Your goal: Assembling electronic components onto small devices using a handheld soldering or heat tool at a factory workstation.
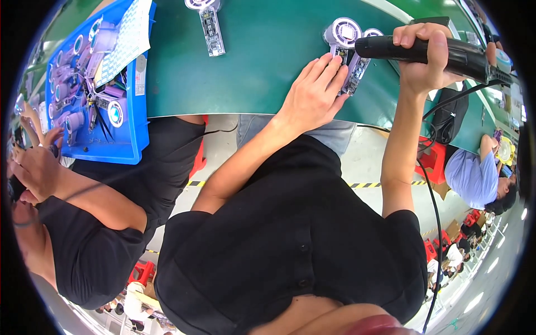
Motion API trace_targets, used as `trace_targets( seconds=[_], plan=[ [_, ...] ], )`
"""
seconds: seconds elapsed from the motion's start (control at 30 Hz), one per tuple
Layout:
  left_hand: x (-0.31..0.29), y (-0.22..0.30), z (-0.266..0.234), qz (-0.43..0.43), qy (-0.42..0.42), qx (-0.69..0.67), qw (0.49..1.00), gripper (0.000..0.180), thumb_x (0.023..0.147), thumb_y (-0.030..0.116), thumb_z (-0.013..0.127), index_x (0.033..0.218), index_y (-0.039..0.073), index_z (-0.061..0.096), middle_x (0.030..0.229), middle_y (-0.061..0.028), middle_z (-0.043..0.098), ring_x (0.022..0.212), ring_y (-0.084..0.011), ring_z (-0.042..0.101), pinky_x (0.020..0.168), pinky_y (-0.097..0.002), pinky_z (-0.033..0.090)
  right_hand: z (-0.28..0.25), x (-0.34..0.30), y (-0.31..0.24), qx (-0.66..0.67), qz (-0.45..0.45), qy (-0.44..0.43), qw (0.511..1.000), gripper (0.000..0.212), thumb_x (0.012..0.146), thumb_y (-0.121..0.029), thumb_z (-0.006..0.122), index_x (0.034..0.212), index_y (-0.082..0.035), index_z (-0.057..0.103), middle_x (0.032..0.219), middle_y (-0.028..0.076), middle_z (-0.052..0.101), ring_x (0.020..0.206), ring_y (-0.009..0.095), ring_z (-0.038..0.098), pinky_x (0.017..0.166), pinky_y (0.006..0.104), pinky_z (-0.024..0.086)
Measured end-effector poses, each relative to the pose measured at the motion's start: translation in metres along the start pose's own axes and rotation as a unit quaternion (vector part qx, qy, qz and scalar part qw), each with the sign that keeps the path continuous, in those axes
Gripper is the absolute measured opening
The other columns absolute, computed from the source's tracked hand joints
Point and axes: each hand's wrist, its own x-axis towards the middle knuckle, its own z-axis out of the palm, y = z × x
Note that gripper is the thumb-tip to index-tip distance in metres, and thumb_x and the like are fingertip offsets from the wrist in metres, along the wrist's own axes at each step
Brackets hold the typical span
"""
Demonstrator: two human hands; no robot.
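Note:
My left hand (312,92) grips an opened handheld fan (342,33) at its handle, fingers laid over the exposed circuit board. A second fan (357,72) with a bare board lies slanted right beside it, near my thumb. My right hand (427,56) is wrapped round a black, barrel-shaped corded tool (379,48), held above the table. Its narrower end points left, over the two fans; what the tip touches, if anything, is hidden. Another opened fan (211,30) lies apart at the far middle of the green table (262,50).
A blue bin (139,131) full of lilac fan parts stands at the left, a patterned sheet (125,47) over its rim. Beside it a co-worker's hands (36,167) are busy. A black cord (432,206) hangs at my right; a black pouch (451,114) lies on the table.

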Motion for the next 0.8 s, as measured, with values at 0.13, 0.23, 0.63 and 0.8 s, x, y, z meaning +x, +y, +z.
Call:
trace_targets(
  seconds=[0.13, 0.23, 0.63, 0.8],
  plan=[
    [0.000, 0.001, 0.000, 0.000, -0.001, 0.000, 1.000, 0.051, 0.078, 0.019, 0.078, 0.121, -0.003, 0.063, 0.129, -0.0203, 0.058, 0.124, -0.0370, 0.054, 0.102, -0.0458, 0.047, 0.002, 0.001, -0.004, 0.030, -0.010, 0.002, 1.000, 0.025, 0.089, -0.011, 0.059, 0.104, -0.005, 0.040, 0.068, 0.018, 0.057, 0.054, 0.027, 0.056, 0.054, 0.0442, 0.052],
    [0.001, 0.000, 0.001, 0.000, -0.002, -0.001, 1.000, 0.051, 0.078, 0.019, 0.078, 0.122, -0.003, 0.063, 0.129, -0.0203, 0.058, 0.124, -0.0369, 0.054, 0.102, -0.0458, 0.047, 0.004, 0.003, -0.011, 0.065, -0.027, -0.003, 0.998, 0.061, 0.089, -0.002, 0.060, 0.128, -0.018, 0.016, 0.070, 0.018, 0.060, 0.051, 0.026, 0.058, 0.052, 0.0442, 0.054],
    [0.002, 0.003, 0.000, 0.001, -0.018, -0.006, 1.000, 0.052, 0.077, 0.018, 0.078, 0.122, -0.003, 0.061, 0.130, -0.0217, 0.056, 0.123, -0.0389, 0.053, 0.103, -0.0468, 0.046, -0.182, 0.073, -0.063, -0.398, -0.480, 0.334, 0.707, 0.075, 0.084, -0.007, 0.060, 0.139, -0.007, 0.009, 0.083, 0.022, 0.053, 0.052, 0.027, 0.058, 0.045, 0.0409, 0.057],
    [0.001, 0.001, -0.001, 0.000, -0.027, 0.002, 1.000, 0.054, 0.077, 0.019, 0.079, 0.124, -0.001, 0.061, 0.131, -0.0200, 0.056, 0.122, -0.0385, 0.053, 0.100, -0.0462, 0.048, -0.181, 0.042, -0.095, -0.350, -0.322, 0.211, 0.854, 0.058, 0.077, 0.013, 0.056, 0.118, 0.003, 0.017, 0.057, 0.023, 0.053, 0.038, 0.027, 0.051, 0.044, 0.0398, 0.057]
  ],
)
